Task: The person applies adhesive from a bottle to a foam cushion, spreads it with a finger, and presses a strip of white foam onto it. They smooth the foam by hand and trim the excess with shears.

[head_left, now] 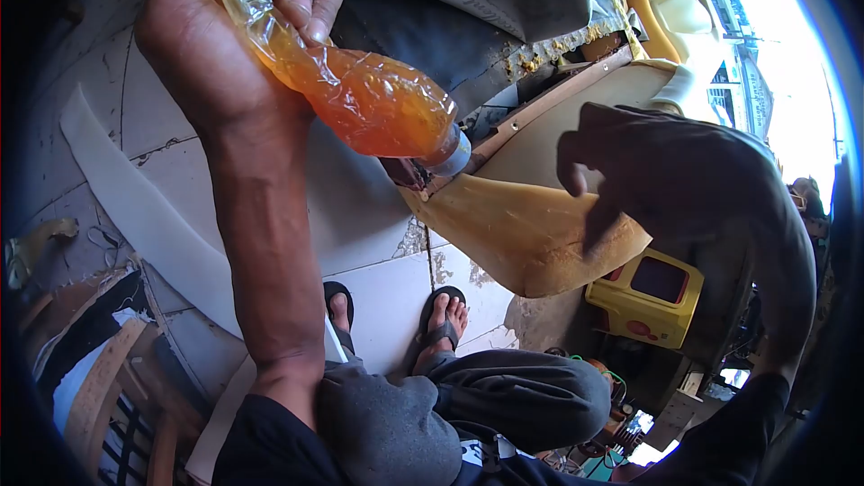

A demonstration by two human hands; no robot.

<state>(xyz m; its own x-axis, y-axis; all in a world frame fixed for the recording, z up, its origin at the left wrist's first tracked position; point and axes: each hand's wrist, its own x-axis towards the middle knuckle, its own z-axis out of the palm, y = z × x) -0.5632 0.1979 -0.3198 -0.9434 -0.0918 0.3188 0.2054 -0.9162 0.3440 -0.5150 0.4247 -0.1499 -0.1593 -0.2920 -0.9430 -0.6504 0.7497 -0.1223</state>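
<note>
- Your left hand [211,49] is clamped on a crumpled plastic bottle [382,99], its fingers wrapped around the squeezed upper part.
- The bottle holds orange liquid and is tilted, with its cap [451,154] at the lower end.
- The cap sits beside the wooden strip [513,130] along the upper edge of a tan padded piece [504,234]; whether they touch cannot be told.
- Your right hand [657,166] is in shadow and blurred, its fingers curled and apart, with nothing visible between them.
- That hand appears over the right part of the padded piece; contact cannot be confirmed.
- A yellow case [643,299] with a dark panel stands just below the padded piece in your view.
- Your sandalled feet [443,315] are on the tiled floor [382,261].
- A pale curved strip [148,198] lies left of your left forearm.
</note>
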